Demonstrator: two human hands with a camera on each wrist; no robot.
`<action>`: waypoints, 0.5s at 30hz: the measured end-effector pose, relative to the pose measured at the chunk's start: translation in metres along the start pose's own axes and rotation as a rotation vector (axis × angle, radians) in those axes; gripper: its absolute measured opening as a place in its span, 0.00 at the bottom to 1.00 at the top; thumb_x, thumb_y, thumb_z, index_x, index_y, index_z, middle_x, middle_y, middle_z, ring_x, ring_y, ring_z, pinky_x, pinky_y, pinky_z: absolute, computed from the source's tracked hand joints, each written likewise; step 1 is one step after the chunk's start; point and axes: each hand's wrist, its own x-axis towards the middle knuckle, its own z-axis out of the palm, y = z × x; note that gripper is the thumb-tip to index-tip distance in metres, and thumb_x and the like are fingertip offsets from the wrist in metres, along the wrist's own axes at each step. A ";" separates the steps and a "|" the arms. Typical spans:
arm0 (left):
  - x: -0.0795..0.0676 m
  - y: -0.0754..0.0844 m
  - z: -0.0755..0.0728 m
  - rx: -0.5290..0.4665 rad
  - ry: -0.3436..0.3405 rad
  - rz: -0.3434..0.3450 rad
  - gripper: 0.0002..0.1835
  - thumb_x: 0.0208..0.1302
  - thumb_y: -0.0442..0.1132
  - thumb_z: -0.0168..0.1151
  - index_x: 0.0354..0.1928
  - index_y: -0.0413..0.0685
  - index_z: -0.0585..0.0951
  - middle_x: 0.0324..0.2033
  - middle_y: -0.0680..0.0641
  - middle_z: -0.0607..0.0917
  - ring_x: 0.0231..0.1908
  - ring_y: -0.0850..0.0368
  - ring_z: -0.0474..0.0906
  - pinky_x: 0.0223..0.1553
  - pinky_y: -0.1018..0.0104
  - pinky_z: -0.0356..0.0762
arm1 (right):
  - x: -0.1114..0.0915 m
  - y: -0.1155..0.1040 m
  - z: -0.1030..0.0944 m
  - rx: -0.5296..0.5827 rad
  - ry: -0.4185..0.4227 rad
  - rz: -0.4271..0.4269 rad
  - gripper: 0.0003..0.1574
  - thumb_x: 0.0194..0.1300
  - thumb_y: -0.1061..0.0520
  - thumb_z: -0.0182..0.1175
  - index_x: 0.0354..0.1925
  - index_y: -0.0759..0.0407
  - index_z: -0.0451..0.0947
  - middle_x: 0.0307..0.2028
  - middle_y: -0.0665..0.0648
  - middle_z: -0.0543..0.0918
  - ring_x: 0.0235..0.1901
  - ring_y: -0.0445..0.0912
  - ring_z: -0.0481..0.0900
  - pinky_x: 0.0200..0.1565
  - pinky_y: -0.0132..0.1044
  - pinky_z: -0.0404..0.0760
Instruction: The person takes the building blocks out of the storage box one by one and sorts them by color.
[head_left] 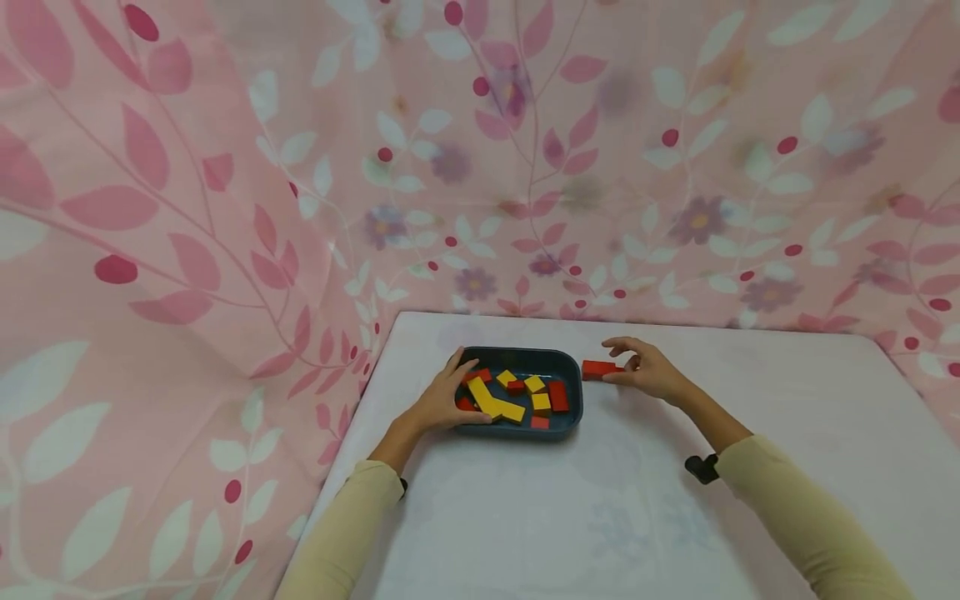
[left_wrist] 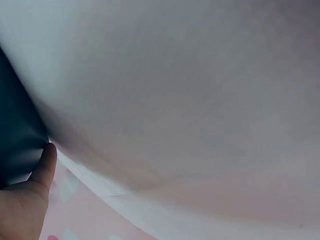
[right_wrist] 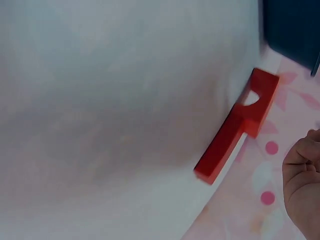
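My left hand [head_left: 438, 402] holds the left end of a dark blue tray [head_left: 558, 364], fingers over the far rim and thumb at the near side. In the left wrist view the thumb [left_wrist: 46, 167] presses the tray wall [left_wrist: 17, 115]. Just right of the tray, my right hand [head_left: 651, 373] hovers beside two red blocks, fingers loosely bent and holding nothing. In the right wrist view these are an arch-shaped red block [right_wrist: 255, 122] and a long red block [right_wrist: 221, 147], standing against each other on the table. The right hand [right_wrist: 302, 185] appears apart from them.
Inside the tray lie several yellow blocks [head_left: 510, 411] and several red blocks [head_left: 558, 396]. A white cloth covers the table [head_left: 540, 517]. Pink floral fabric [head_left: 600, 167] hangs behind the table and at its left side.
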 end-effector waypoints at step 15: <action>0.001 -0.003 0.003 -0.009 0.011 -0.017 0.59 0.44 0.73 0.70 0.77 0.66 0.54 0.79 0.56 0.38 0.77 0.43 0.48 0.71 0.36 0.56 | 0.016 -0.003 0.041 0.054 -0.111 -0.108 0.39 0.60 0.59 0.70 0.67 0.59 0.69 0.61 0.69 0.70 0.28 0.53 0.70 0.26 0.30 0.75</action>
